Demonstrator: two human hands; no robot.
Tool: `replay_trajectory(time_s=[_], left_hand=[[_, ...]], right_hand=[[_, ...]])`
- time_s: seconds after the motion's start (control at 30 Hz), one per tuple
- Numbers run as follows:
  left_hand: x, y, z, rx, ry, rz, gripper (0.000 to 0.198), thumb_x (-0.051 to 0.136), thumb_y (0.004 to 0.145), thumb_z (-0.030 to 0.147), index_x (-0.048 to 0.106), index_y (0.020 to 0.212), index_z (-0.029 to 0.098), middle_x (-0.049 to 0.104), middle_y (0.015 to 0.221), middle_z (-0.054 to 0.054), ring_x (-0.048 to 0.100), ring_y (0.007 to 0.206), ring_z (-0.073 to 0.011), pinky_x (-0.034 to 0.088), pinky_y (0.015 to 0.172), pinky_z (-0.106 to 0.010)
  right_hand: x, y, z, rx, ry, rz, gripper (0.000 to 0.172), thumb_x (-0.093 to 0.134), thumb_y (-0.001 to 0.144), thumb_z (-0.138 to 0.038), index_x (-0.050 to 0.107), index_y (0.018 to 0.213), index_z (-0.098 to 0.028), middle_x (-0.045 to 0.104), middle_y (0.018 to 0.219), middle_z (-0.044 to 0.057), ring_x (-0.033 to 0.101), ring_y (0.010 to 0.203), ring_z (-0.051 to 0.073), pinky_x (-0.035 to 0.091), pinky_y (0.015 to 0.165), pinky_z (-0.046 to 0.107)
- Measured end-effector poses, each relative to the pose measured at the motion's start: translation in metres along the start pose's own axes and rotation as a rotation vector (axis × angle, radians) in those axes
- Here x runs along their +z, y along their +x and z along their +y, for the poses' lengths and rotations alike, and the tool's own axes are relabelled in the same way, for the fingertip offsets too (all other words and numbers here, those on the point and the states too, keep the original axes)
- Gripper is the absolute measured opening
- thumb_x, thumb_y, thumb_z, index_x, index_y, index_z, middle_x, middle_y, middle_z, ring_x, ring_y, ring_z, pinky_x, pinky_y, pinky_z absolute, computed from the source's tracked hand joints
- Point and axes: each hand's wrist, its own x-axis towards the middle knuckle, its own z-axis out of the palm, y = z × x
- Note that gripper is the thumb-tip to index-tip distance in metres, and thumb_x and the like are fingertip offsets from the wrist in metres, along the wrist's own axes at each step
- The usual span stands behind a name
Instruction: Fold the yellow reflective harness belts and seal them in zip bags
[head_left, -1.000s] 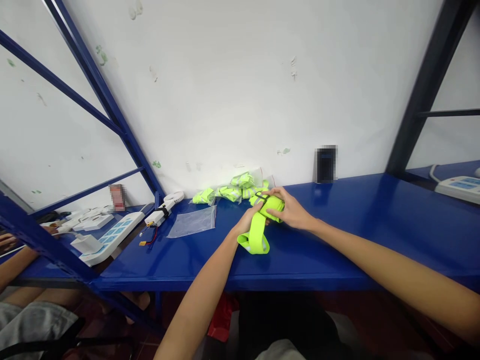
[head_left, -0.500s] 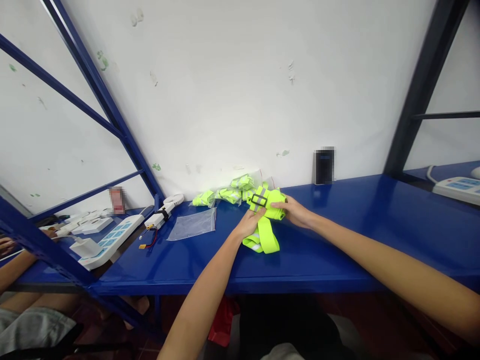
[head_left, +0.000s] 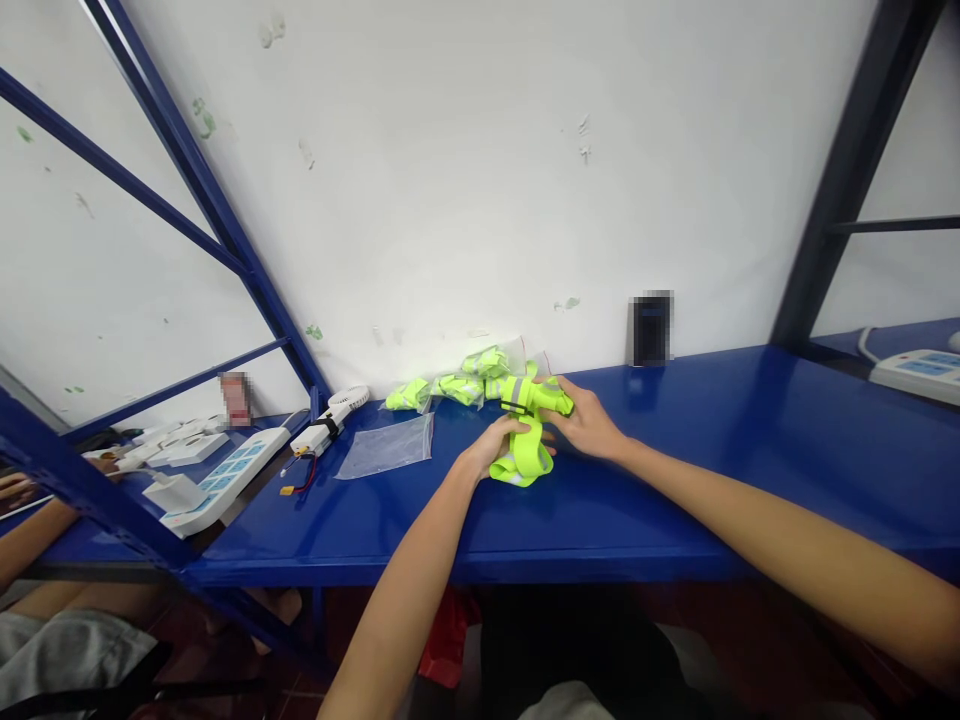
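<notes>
Both hands grip a neon-yellow reflective strap [head_left: 531, 455] with grey-silver stripes and a black buckle, partly rolled into a bundle. My left hand [head_left: 491, 446] is closed on its lower left side, below the buckle. Around the bundle's right side, my right hand [head_left: 581, 418] has its fingers wrapped, some of them hidden behind the strap. A loose loop hangs below the hands toward the blue table [head_left: 637, 510]. Just behind, along the wall, lie several similar yellow straps in clear bags [head_left: 459, 388]. To the left rests a flat clear plastic bag [head_left: 386, 447].
A white handheld fan [head_left: 349, 398] and a small battery with red-black wires [head_left: 304, 470] lie left. Beyond the blue rack post are a power strip [head_left: 229, 480] and another person's hand [head_left: 15, 490]. A blurred dark object [head_left: 650, 330] leans on the wall; another power strip [head_left: 922, 372] is right.
The rolled bundle has tipped, so its buckle now shows edge-on. My right hand's fingers have moved beneath and around it, and the hanging loop has lifted slightly.
</notes>
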Motion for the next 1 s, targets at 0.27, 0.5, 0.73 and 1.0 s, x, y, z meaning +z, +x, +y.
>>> replay_trajectory(time_s=[0.27,0.5,0.73,1.0], left_hand=[[0.000,-0.001,0.003,-0.063,0.021,-0.002,0.081,0.029,0.082,0.077,0.053,0.123,0.011,0.069,0.095,-0.016,0.068,0.079,-0.0259,0.054,0.066,-0.036],[0.000,0.008,-0.002,0.001,0.037,0.232,0.053,0.041,0.088,0.059,0.062,0.098,0.011,0.065,0.070,-0.006,0.058,0.052,-0.0144,0.045,0.046,-0.024],[-0.001,0.013,-0.005,0.208,0.020,0.316,0.027,0.055,0.086,0.028,0.061,0.107,0.012,0.070,0.088,-0.009,0.066,0.071,-0.0164,0.054,0.069,-0.028],[-0.008,0.011,-0.011,0.226,0.035,0.204,0.051,0.072,0.077,0.031,0.052,0.124,0.020,0.066,0.110,-0.011,0.067,0.094,-0.0200,0.053,0.085,-0.034]], right_hand=[[-0.001,-0.001,0.023,-0.232,-0.195,-0.056,0.055,0.046,0.078,-0.006,0.059,0.126,-0.032,0.054,0.135,0.004,0.050,0.123,0.026,0.040,0.103,0.049],[-0.005,-0.006,0.003,-0.206,-0.122,-0.301,0.057,0.053,0.085,-0.022,0.044,0.141,-0.032,0.039,0.150,0.005,0.034,0.137,0.032,0.028,0.110,0.054],[-0.012,0.008,0.010,0.218,0.190,-0.047,0.076,0.060,0.085,-0.043,0.024,0.150,-0.029,0.028,0.156,0.008,0.026,0.142,0.031,0.026,0.114,0.051],[-0.012,0.010,0.028,0.569,0.653,-0.228,0.074,0.078,0.069,-0.034,0.049,0.136,-0.021,0.068,0.114,0.012,0.065,0.102,0.030,0.055,0.084,0.045]])
